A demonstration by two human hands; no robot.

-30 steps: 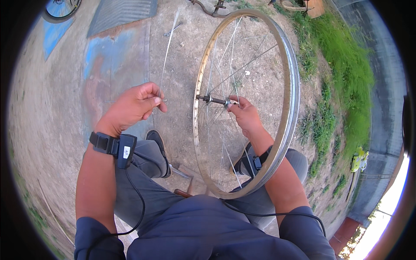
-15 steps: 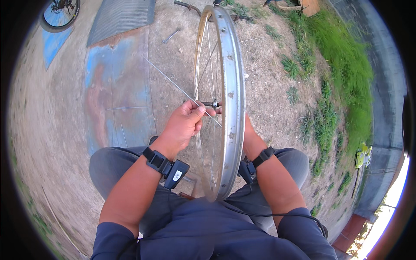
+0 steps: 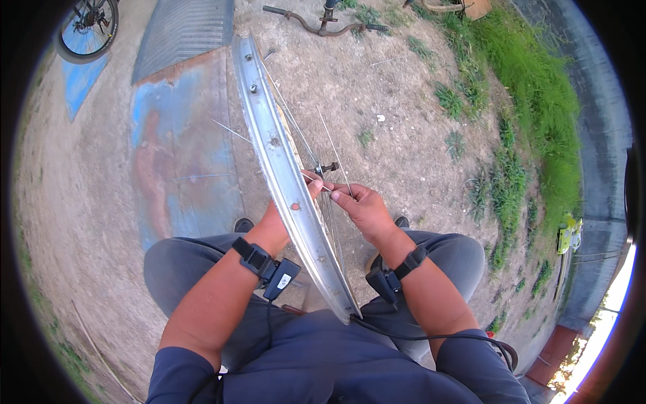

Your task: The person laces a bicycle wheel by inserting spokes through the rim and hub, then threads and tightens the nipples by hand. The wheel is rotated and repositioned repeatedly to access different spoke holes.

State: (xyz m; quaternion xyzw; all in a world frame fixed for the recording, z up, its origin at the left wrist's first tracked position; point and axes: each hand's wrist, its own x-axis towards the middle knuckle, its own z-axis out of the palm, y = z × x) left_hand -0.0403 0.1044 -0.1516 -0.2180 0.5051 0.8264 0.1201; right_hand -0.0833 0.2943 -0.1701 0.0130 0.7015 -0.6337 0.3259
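The rust-spotted silver bicycle rim point(image 3: 281, 170) leaned between the forearms point(image 3: 219, 296); the left hand point(image 3: 272, 223) pinched a thin spoke point(image 3: 232, 131), the right hand point(image 3: 368, 215) apparently too, over dirt point(image 3: 417, 155) beside a blue-stained sheet point(image 3: 185, 128).

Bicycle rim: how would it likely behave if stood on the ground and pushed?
The rim would probably roll readily, being round, but tip over easily because it is narrow. It is likely light for its size: no tyre shows on it, and the spokes are thin. It looks metal, so it should feel stiff.
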